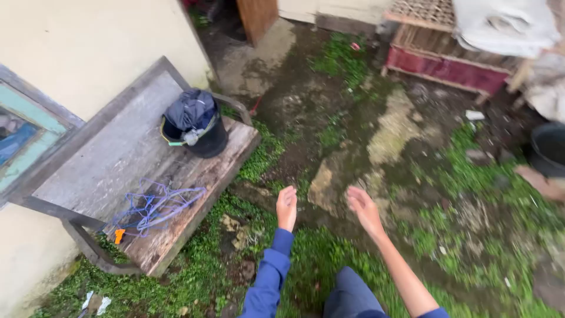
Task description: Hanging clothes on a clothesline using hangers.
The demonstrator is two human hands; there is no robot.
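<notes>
Two bare hands hang in the lower middle of the frame, over muddy, mossy ground, and neither holds anything. The left hand (286, 207), on a blue sleeve, is loosely curled with its fingers bent inward; the right hand (364, 207), on a bare forearm, is open and relaxed, palm turned partly down. Both are in mid-air and touch nothing, well apart from any object, which fits arms swung for balance more than a reach.

Nearest to them, left of centre, stands a weathered wooden bench (118, 171) set against a pale wall. A tangle of purple wire hangers (158, 206) lies on its seat, near the front edge, probably dropped flat there so it does not slide off. An orange clip or peg (119, 235) lies just beside the tangle. Farther back on the seat, a black bucket (203, 138) stands upright with dark blue cloth (189, 109) bundled in its mouth, above the rim.

Much is cut off. At the upper right a red and wooden crate (447, 65) carries pale cloth, its top out of frame. At the right edge a dark tub (547, 150) is half visible. What the bucket holds under the cloth is hidden, and small white scraps on the ground are too small to make out.
</notes>
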